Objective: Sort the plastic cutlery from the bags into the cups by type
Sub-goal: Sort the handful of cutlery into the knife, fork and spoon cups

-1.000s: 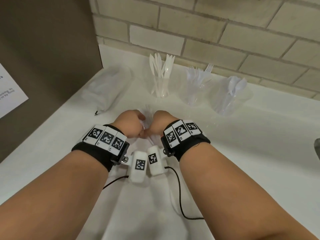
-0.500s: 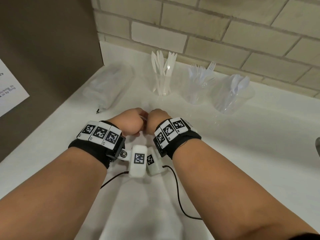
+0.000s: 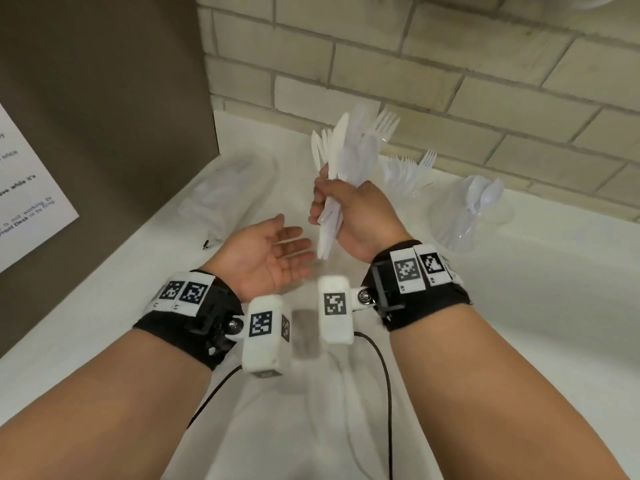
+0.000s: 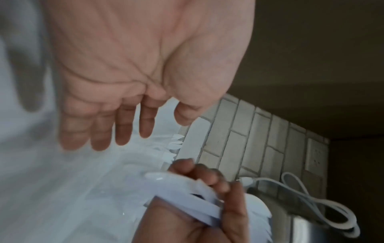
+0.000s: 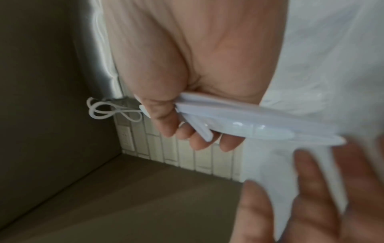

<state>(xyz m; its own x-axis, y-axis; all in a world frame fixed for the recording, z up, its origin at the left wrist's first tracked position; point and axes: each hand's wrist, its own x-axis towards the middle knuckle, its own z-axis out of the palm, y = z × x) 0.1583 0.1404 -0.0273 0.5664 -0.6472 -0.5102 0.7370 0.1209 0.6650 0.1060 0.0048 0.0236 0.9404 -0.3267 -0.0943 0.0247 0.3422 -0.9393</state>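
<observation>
My right hand point(image 3: 334, 206) grips a bundle of white plastic cutlery point(image 3: 349, 150) by the handles and holds it upright above the counter. A knife, a fork and a spoon show in the bundle point(image 5: 249, 121). My left hand point(image 3: 277, 254) lies open, palm up, just left of the bundle's lower end and holds nothing. Three clear cups stand at the brick wall. The knife cup is mostly hidden behind the bundle, with only its knives point(image 3: 317, 150) showing. The fork cup point(image 3: 410, 183) and the spoon cup point(image 3: 464, 226) stand to its right.
A crumpled clear plastic bag point(image 3: 228, 195) lies at the back left by the brown side panel point(image 3: 104, 98). A paper sign point(image 3: 24, 202) hangs on that panel. Black cables point(image 3: 386, 393) run over the white counter point(image 3: 536, 323). A coiled white cable point(image 4: 311, 195) lies beside a metal object.
Both hands were clenched together low over the counter. Now my right hand has risen with the cutlery bundle, and my left hand has let go and opened palm up.
</observation>
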